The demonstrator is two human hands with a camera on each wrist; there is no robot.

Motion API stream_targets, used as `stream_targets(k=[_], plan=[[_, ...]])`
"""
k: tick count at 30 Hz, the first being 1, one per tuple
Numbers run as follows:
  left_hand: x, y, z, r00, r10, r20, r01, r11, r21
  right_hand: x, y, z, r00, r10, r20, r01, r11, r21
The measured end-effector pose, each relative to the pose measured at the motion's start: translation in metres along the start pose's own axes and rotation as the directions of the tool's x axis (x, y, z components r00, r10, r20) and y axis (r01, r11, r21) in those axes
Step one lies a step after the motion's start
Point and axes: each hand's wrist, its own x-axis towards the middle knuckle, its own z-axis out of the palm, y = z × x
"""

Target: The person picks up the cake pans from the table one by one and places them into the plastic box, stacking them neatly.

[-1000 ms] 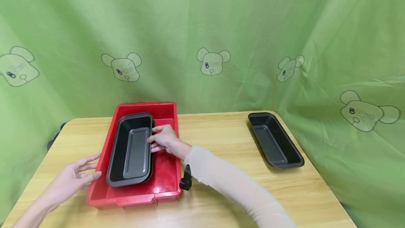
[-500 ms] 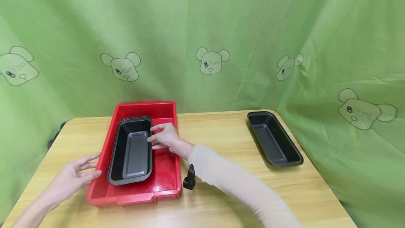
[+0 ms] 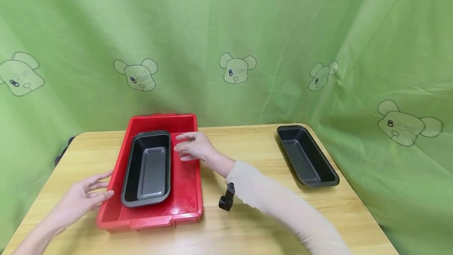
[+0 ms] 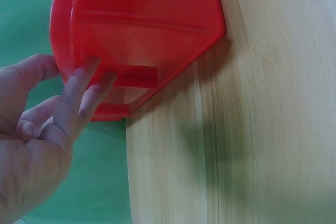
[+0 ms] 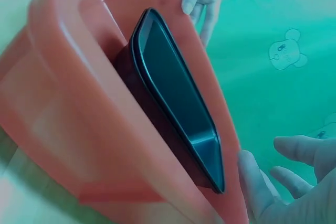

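A dark grey loaf pan (image 3: 153, 172) lies in the left part of a red plastic bin (image 3: 186, 192) on the table. In the right wrist view its rim (image 5: 176, 119) looks doubled, as of pans nested together. My right hand (image 3: 198, 146) hovers over the bin's right side, apart from the pan, fingers loosely spread and holding nothing. With fingers extended, my left hand (image 3: 79, 198) touches the outside of the bin's left wall; the left wrist view shows its fingertips (image 4: 92, 64) against the red plastic.
Another dark loaf pan (image 3: 307, 156) stands at the right side of the wooden table (image 3: 247, 145). A green curtain (image 3: 276, 19) with bear-face prints surrounds the table at the back and sides. A small black device (image 3: 226, 200) hangs at the right wrist.
The pan in the bin has settled lower, and the rim seen beneath it has vanished. My right hand has let go of it and drawn back rightward. My left hand has stayed put.
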Motion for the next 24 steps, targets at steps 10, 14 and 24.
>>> stream_targets(k=[10,14,24], plan=[[0.001,-0.001,-0.001,1.000,-0.008,0.005,0.008,1.000,-0.013,-0.019,-0.001,-0.044,1.000,-0.022,-0.009,0.022,1.000,-0.010],[0.001,0.000,-0.002,1.000,-0.020,0.007,0.020,1.000,-0.001,-0.026,0.000,-0.065,0.999,-0.041,-0.025,0.041,0.999,-0.001],[0.001,-0.001,-0.002,1.000,0.013,-0.004,-0.013,1.000,0.018,-0.051,0.001,-0.119,0.996,-0.069,-0.053,0.067,0.997,-0.034]])
